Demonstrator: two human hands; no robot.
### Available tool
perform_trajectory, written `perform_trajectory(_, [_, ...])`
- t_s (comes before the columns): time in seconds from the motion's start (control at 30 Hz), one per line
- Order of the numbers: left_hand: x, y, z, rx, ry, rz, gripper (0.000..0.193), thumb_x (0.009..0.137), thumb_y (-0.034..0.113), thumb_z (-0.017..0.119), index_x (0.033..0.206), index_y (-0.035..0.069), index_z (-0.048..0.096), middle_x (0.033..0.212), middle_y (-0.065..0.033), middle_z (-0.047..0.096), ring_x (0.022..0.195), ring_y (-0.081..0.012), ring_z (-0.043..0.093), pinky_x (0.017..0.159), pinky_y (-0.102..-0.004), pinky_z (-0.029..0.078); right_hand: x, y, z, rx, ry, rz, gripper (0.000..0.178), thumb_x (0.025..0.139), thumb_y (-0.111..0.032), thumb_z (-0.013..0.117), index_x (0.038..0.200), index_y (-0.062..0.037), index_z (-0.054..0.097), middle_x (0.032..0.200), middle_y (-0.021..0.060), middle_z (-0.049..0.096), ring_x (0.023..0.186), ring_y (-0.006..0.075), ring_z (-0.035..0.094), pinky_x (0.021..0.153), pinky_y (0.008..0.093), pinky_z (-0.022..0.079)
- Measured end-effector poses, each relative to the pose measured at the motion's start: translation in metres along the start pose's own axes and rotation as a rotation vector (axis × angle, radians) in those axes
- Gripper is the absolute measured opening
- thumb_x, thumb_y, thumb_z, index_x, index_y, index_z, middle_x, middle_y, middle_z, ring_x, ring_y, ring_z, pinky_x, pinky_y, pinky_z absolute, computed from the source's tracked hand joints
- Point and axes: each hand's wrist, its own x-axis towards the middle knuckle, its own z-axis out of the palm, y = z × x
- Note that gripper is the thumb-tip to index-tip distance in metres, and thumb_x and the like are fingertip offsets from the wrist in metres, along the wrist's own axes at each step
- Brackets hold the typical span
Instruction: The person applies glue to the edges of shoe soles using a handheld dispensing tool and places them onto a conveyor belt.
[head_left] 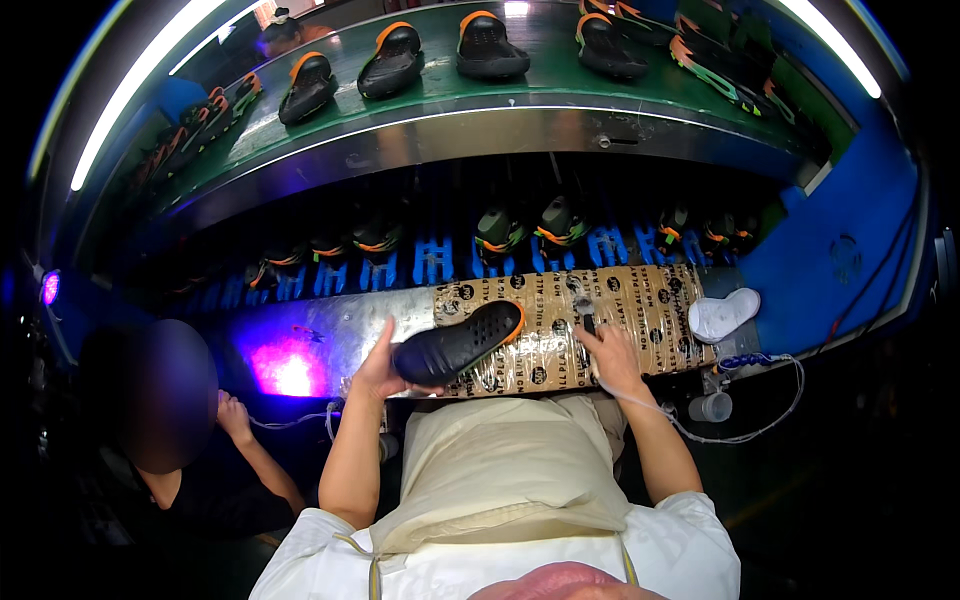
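Note:
My left hand (378,368) grips a black shoe (455,345) with an orange-rimmed end, tilted above the work surface. Its thumb stands up beside the shoe, and the fingers pass partly beneath it. The shoe's orange end points right, toward my right hand (612,358). Between those fingers is a small dark-tipped tool (588,324), held over the cardboard; its exact kind is unclear. A thin pale tube (640,401) runs from this hand off to the right. The tool and the shoe are apart.
Printed cardboard (650,300) under clear film covers part of the metal bench (340,315). A white shoe-shaped form (722,314) lies at right, above a hanging cup (710,407). Shoes fill blue racks (433,260) and a green conveyor (430,75). A co-worker (235,420) sits left.

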Motion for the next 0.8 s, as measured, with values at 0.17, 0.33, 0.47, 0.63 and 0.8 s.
perform_trajectory(0.17, [-0.011, -0.013, 0.023, 0.188, -0.161, -0.080, 0.064, 0.106, 0.041, 0.049, 0.145, -0.010, 0.048, 0.123, -0.0306, 0.069, 0.100, -0.0467, 0.074, 0.058, -0.0370, 0.066, -0.016, -0.004, -0.004, -0.039, -0.055, -0.039, 0.033, 0.086, -0.003, 0.060, 0.115, -0.0145, 0.071, 0.092, 0.0107, 0.054, 0.098, 0.0315, 0.056, 0.092, 0.0453, 0.042])
perform_trajectory(0.33, [-0.012, 0.036, 0.105, 0.253, -0.396, 0.090, 0.064, 0.103, 0.038, 0.052, 0.131, -0.020, 0.056, 0.109, -0.0347, 0.071, 0.085, -0.0323, 0.078, 0.053, -0.0316, 0.062, -0.022, 0.005, -0.004, 0.045, 0.040, 0.020, 0.030, 0.088, -0.006, 0.061, 0.115, -0.0144, 0.072, 0.097, 0.0123, 0.057, 0.098, 0.0334, 0.057, 0.090, 0.0442, 0.045])
perform_trajectory(0.47, [0.017, 0.122, 0.205, 0.353, -0.464, 0.404, 0.067, 0.105, 0.047, 0.042, 0.148, -0.004, 0.049, 0.120, -0.0267, 0.071, 0.091, -0.0337, 0.077, 0.056, -0.0347, 0.059, -0.024, 0.009, 0.015, 0.152, 0.230, 0.125, 0.033, 0.089, -0.005, 0.065, 0.121, -0.0103, 0.072, 0.096, 0.0147, 0.058, 0.096, 0.0348, 0.057, 0.085, 0.0445, 0.045])
perform_trajectory(0.63, [0.112, 0.265, 0.357, 0.039, -0.557, 0.694, 0.078, 0.112, 0.054, 0.030, 0.158, -0.008, 0.021, 0.157, -0.0346, 0.034, 0.134, -0.0596, 0.047, 0.097, -0.0502, 0.059, -0.024, 0.013, 0.038, 0.187, 0.273, 0.152, 0.035, 0.089, 0.001, 0.068, 0.123, -0.0061, 0.073, 0.093, 0.0154, 0.054, 0.090, 0.0354, 0.055, 0.081, 0.0442, 0.045])
perform_trajectory(0.8, [0.128, 0.290, 0.356, 0.383, -0.169, 0.675, 0.070, 0.111, 0.032, 0.043, 0.151, -0.021, 0.023, 0.144, -0.0419, 0.048, 0.115, -0.0558, 0.065, 0.098, -0.0531, 0.060, -0.025, 0.018, 0.045, 0.229, 0.346, 0.156, 0.035, 0.089, 0.003, 0.067, 0.123, -0.0025, 0.072, 0.093, 0.0148, 0.053, 0.089, 0.0349, 0.054, 0.082, 0.0436, 0.044])
